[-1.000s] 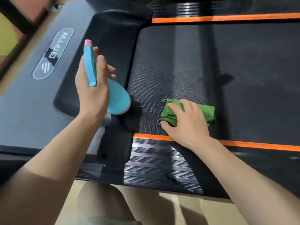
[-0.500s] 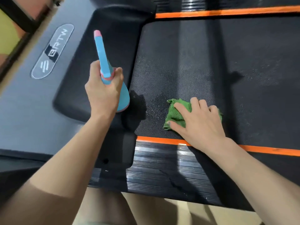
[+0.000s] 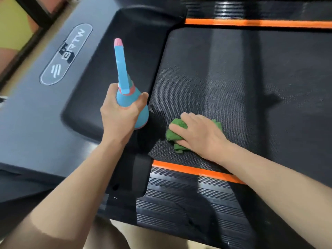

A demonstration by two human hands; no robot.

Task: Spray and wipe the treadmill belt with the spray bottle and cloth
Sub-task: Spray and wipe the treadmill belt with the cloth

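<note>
Left grip [image 3: 120,115] clenched round the belly of the blue spray bottle [image 3: 128,97], held above the dark motor cover [image 3: 100,87], just left of the belt edge. Bottle's long axis runs roughly up the view, pink nozzle tip at the far end, tilted slightly left; the nozzle points away from the belt [image 3: 251,90], not at it. Right grip [image 3: 201,135] pressed flat on the crumpled green cloth [image 3: 177,133], fingers spread over it, at the belt's near-left corner beside the orange stripe [image 3: 194,170]. Cloth lies just right of the bottle. Judgement: wiping stroke under way; unwiped belt stretches rightward.
</note>
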